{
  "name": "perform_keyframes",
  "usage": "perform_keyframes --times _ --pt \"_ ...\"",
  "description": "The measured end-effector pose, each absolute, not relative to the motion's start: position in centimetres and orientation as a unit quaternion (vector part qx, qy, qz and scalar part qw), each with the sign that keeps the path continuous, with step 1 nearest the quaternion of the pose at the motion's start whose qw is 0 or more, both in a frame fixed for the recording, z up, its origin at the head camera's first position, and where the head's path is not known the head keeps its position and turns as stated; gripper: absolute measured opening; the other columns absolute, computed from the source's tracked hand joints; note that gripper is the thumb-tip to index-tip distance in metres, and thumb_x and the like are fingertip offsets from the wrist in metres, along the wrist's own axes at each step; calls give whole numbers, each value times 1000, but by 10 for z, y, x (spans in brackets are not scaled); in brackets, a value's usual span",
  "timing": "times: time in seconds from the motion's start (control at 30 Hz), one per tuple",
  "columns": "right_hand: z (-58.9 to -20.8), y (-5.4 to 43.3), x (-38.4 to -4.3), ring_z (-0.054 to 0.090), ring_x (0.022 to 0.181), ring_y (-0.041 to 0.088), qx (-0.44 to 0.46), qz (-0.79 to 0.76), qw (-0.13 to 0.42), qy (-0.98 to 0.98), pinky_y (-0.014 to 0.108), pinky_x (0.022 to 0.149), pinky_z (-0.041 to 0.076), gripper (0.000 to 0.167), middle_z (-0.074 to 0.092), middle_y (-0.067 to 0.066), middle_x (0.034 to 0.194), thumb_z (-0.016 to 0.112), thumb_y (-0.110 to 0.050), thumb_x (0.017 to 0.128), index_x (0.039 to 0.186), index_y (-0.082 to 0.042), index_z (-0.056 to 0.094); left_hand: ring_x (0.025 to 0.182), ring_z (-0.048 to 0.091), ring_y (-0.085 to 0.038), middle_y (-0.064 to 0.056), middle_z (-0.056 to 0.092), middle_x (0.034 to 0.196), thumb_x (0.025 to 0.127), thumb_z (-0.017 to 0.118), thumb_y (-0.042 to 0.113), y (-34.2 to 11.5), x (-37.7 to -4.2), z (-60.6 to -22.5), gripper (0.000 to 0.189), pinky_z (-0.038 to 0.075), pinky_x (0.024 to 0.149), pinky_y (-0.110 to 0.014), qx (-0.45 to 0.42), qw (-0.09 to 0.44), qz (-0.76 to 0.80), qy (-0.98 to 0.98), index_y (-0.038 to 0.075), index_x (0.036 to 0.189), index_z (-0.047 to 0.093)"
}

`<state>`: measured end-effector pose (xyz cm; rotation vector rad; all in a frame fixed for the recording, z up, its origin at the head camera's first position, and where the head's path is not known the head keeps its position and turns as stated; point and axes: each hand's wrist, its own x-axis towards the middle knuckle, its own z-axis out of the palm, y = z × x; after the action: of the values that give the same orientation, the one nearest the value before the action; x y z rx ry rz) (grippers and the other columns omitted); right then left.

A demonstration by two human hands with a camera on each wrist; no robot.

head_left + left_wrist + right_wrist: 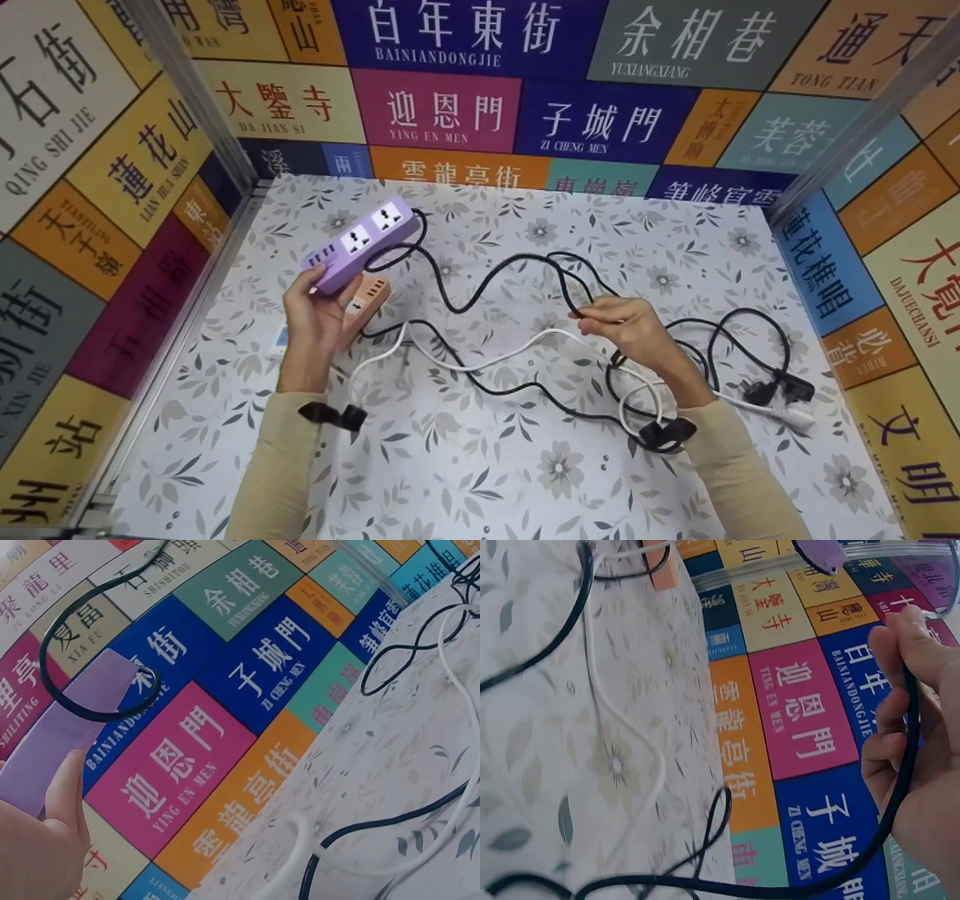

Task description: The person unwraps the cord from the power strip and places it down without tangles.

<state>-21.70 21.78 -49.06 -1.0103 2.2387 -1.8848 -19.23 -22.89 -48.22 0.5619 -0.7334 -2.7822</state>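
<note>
In the head view my left hand (316,311) grips the near end of a purple power strip (371,236), tilted up above the table, its white sockets facing up. A black cord (465,307) leaves the strip's far end, loops once and runs right in waves. My right hand (622,330) pinches that cord between thumb and fingers; in the right wrist view the cord (900,795) passes across the palm. Below the left hand lies an orange power strip (367,300), partly hidden by hand and wrist. The left wrist view shows the purple strip's side (67,727) and thumb.
A white cord (480,367) and another black cord (517,386) cross the flowered tabletop (480,465). Plugs (780,390) and tangled cords lie at the right. A white-and-blue thing (281,339) shows by the left wrist. Panels with street names (442,112) wall the table.
</note>
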Motion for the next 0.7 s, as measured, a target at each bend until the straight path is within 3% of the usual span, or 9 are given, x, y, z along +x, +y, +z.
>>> perform_keyframes --times 0.13,0.33,0.53,0.7 --pt "-493 233 -216 54 71 1 -321 -523 7 790 16 60 46 21 74 6 85 72 8 84 104 7 75 100 71 -27 -19 57 120 100 44 4 -236 -188 -487 29 60 89 -41 190 120 -939 -260 3 129 48" --pt "-503 247 -215 56 68 10 -303 -302 -72 901 23 57 43 20 74 0 80 79 -11 82 102 -8 80 101 72 -25 -17 60 120 99 46 3 -241 -177 -502 37 58 94 -41 224 120 -930 -267 2 137 46" --pt "-513 251 -213 66 77 23 -282 -231 -77 928 37 62 53 19 77 4 88 80 -16 83 101 -9 81 95 73 -22 -15 64 110 98 49 1 -240 -166 -521 24 58 93 -40 261 153 -912 -276 1 122 52" --pt "-522 260 -215 70 81 34 -223 -198 -75 952 49 62 54 17 77 10 90 77 -17 86 101 -10 81 90 71 -20 -10 65 101 96 51 -4 -236 -160 -533 19 62 85 -40 288 160 -901 -283 2 115 51"
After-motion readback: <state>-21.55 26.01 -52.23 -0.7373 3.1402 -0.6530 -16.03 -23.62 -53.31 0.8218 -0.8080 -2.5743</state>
